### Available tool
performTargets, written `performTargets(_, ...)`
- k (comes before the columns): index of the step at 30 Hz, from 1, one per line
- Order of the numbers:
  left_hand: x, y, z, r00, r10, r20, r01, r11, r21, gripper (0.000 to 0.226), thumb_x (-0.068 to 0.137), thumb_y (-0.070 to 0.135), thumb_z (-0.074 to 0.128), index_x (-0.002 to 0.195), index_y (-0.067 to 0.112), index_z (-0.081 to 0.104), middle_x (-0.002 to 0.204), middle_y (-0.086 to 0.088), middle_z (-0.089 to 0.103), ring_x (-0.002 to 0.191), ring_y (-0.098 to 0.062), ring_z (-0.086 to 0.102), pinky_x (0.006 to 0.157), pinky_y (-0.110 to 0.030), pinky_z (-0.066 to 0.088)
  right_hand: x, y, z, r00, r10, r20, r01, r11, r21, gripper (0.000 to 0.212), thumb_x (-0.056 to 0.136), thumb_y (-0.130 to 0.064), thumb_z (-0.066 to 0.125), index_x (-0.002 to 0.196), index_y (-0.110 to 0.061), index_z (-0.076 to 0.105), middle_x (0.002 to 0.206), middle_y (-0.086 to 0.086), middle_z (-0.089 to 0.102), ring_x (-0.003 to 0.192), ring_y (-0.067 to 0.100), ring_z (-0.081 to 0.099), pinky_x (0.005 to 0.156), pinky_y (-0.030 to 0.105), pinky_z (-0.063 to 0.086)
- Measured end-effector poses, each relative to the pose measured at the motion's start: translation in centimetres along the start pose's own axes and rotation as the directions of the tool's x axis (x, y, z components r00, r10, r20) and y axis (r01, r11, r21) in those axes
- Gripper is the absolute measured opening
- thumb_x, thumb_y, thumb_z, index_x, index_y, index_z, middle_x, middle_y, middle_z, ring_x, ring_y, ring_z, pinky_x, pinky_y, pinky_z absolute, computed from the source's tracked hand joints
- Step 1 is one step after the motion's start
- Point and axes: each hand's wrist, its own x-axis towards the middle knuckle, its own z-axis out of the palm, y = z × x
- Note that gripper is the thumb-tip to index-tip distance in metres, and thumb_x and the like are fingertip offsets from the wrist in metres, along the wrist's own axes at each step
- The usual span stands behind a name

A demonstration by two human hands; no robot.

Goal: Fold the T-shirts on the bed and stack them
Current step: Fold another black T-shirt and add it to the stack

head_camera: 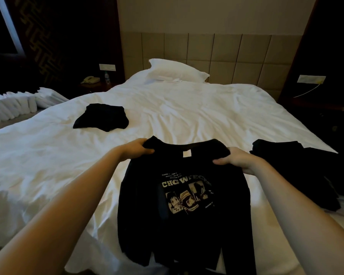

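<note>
A black T-shirt (184, 225) with a cream comic print hangs in front of me over the near corner of the white bed (187, 108). My left hand (136, 148) grips its left shoulder and my right hand (237, 159) grips its right shoulder, both at collar height. The shirt's hem drops below the mattress edge. A folded black T-shirt (102, 117) lies further back on the bed to the left. A loose heap of black clothes (298, 165) sits at the bed's right edge.
A white pillow (175, 71) rests against the padded headboard (226, 50). A nightstand at the back left carries a telephone (90, 79) and a water bottle (107, 78). White bedding (14, 104) is piled on the left.
</note>
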Motion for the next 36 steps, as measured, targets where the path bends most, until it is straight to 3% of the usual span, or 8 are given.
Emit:
performTargets(5,3.1,-1.8,-2.5,0.996,-0.04,0.074,0.029,0.989,0.144,0.018,0.089,0.004,0.06,0.107,0.004,0.061,0.1,-0.006,0.064,0.098,-0.024,0.061,0.084,-0.03,0.05,3.5,0.0,-1.9,0.963,-0.048,-0.267,0.011,0.99,-0.138,0.015,0.084,-0.004,0.068,0.097,0.001,0.061,0.085,0.011,0.062,0.079,0.025,0.06,0.078,0.037,0.046)
performTargets(11,7.6,-2.6,-3.9,0.973,-0.19,0.129,0.142,0.939,0.313,0.021,0.086,0.002,0.064,0.106,-0.001,0.064,0.085,-0.002,0.062,0.089,-0.02,0.06,0.066,-0.019,0.051,8.0,0.5,-3.1,0.964,0.012,-0.267,-0.047,0.991,-0.125,0.021,0.088,-0.017,0.066,0.07,-0.007,0.059,0.065,0.005,0.057,0.061,0.018,0.057,0.057,0.026,0.04)
performTargets(18,12.6,-2.9,-4.3,0.923,-0.38,0.058,0.21,0.625,0.752,0.04,0.083,0.033,0.07,0.111,0.005,0.065,0.092,-0.004,0.063,0.09,-0.021,0.063,0.061,-0.02,0.046,14.1,2.9,-4.5,0.942,-0.013,-0.337,-0.08,0.963,-0.259,0.043,0.094,-0.024,0.057,0.058,-0.011,0.038,0.056,0.003,0.036,0.052,0.016,0.037,0.053,0.029,0.023)
performTargets(22,16.0,-4.0,-4.6,0.891,-0.451,0.048,0.407,0.843,0.351,0.021,0.095,0.013,0.051,0.077,0.002,0.052,0.055,-0.004,0.046,0.038,-0.009,0.041,0.039,-0.016,0.032,17.0,2.8,-5.1,0.947,-0.022,-0.321,-0.1,0.928,-0.358,0.034,0.094,-0.023,0.057,0.064,-0.01,0.051,0.061,0.002,0.046,0.057,0.014,0.044,0.052,0.026,0.028)
performTargets(27,19.2,-5.6,-4.6,0.919,-0.387,0.083,0.38,0.921,0.08,0.02,0.092,-0.004,0.049,0.071,-0.001,0.048,0.068,-0.012,0.057,0.066,-0.02,0.063,0.062,-0.02,0.046,19.8,2.6,-6.6,0.964,0.228,-0.14,-0.266,0.77,-0.579,0.024,0.093,-0.013,0.059,0.071,-0.005,0.057,0.059,0.002,0.04,0.052,0.012,0.037,0.05,0.023,0.028)
performTargets(30,21.0,-6.1,-4.3,0.921,-0.383,0.066,0.361,0.906,0.223,0.012,0.088,0.002,0.059,0.091,-0.009,0.057,0.082,-0.015,0.061,0.083,-0.028,0.057,0.08,-0.035,0.046,21.3,1.9,-7.2,0.935,0.295,-0.195,-0.347,0.667,-0.659,0.033,0.09,-0.019,0.063,0.066,-0.005,0.046,0.056,0.004,0.031,0.05,0.016,0.028,0.048,0.024,0.022)
performTargets(34,23.6,-5.2,-4.2,0.933,-0.361,0.002,0.317,0.821,0.475,0.024,0.092,0.018,0.06,0.093,-0.006,0.058,0.076,-0.008,0.058,0.064,-0.018,0.052,0.059,-0.014,0.043,24.0,0.7,-7.4,0.836,0.482,-0.262,-0.548,0.718,-0.43,0.026,0.097,-0.01,0.051,0.073,-0.003,0.046,0.062,0.006,0.043,0.04,0.013,0.042,0.038,0.021,0.033)
performTargets(36,24.7,-3.9,-4.3,0.958,-0.251,-0.135,0.28,0.739,0.613,0.032,0.095,0.027,0.055,0.105,-0.002,0.06,0.084,-0.013,0.062,0.08,-0.024,0.059,0.078,-0.023,0.048,25.9,0.0,-7.4,0.817,0.439,-0.373,-0.557,0.768,-0.317,0.018,0.099,-0.011,0.048,0.085,0.001,0.052,0.064,0.008,0.055,0.03,0.011,0.05,0.039,0.019,0.039)
